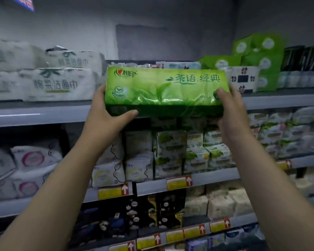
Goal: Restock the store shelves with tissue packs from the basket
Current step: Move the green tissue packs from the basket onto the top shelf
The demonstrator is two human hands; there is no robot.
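A long bright green tissue pack (165, 89) with Chinese lettering is held up level with the top shelf (43, 115), in front of a gap in its row of goods. My left hand (105, 113) grips its left end, thumb underneath. Its right end sits in my right hand (230, 109), fingers wrapped over the front. Both arms reach upward. The basket is out of view.
White cotton towel packs (54, 84) fill the top shelf's left side. Green tissue packs (257, 58) and a black-and-white box (243, 78) stand at its right. Lower shelves (198, 180) are packed with pad and tissue packs behind yellow price tags.
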